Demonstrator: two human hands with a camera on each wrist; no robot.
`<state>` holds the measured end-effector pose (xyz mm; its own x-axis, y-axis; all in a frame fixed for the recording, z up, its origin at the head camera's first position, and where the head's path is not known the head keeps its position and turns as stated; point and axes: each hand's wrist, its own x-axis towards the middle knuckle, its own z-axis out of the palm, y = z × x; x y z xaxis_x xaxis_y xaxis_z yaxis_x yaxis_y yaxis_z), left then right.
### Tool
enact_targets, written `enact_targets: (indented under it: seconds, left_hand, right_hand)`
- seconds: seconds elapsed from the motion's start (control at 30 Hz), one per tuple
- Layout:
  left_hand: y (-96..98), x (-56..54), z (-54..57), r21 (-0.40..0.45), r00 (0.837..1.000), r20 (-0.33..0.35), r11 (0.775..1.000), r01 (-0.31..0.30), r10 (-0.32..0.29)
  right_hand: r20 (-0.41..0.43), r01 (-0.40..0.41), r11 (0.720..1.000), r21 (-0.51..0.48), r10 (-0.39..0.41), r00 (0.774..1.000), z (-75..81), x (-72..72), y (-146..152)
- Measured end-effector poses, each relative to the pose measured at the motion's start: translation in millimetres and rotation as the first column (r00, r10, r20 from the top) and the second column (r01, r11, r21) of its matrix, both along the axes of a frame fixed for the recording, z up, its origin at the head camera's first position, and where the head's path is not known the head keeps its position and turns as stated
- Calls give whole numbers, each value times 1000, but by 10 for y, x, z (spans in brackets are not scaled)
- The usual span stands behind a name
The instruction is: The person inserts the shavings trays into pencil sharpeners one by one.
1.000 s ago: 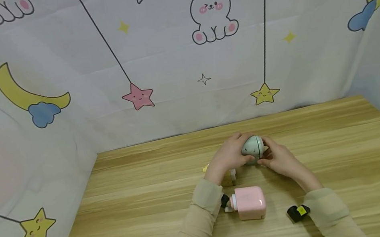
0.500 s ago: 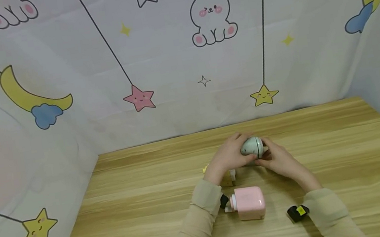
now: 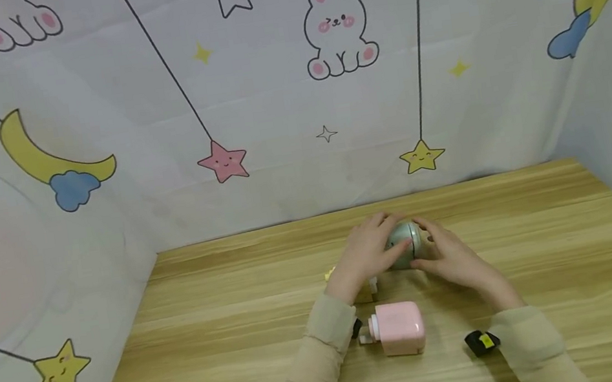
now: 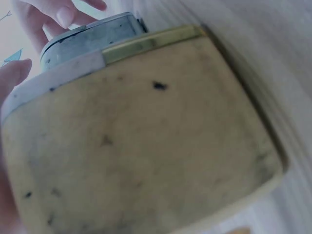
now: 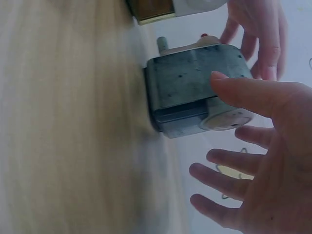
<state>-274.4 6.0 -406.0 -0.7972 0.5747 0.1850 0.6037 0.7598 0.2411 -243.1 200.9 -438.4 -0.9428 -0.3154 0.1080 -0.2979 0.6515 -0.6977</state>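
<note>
A pale green pencil sharpener (image 3: 402,234) with a boxy body stands on the table towards the back. In the right wrist view this sharpener (image 5: 183,78) shows a dark panel and a short post. My left hand (image 3: 363,251) reaches around its left side, thumb stretched across the front. Against its body rests the thumb of my right hand (image 5: 287,131), whose other fingers are spread and apart from it. A tan-yellow sharpener (image 4: 141,136) sits close under my left wrist; in the head view that yellow sharpener (image 3: 364,292) is mostly hidden by the forearm.
A pink sharpener (image 3: 400,329) with a white collar lies between my forearms. Near the right sleeve is a small black piece with a yellow square (image 3: 482,342). Behind the wooden table (image 3: 240,305) hangs a printed cloth (image 3: 268,92), which also covers the sides.
The green sharpener has turned and settled lower between my hands. My left thumb now lies straighter across it, and the fingers of my right hand have loosened. The view has shifted slightly.
</note>
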Motion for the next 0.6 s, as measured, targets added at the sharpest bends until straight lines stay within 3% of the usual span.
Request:
enact_targets:
  seconds: [0.3, 0.6]
  left_hand:
    - [-94, 62, 83, -74, 997, -49, 995, -71, 67]
    - [-284, 233, 87, -81, 994, -27, 990, -112, 111]
  right_hand:
    - [-8, 36, 989, 146, -35, 999, 202, 74, 37]
    - [-50, 58, 975, 213, -49, 998, 285, 182, 30]
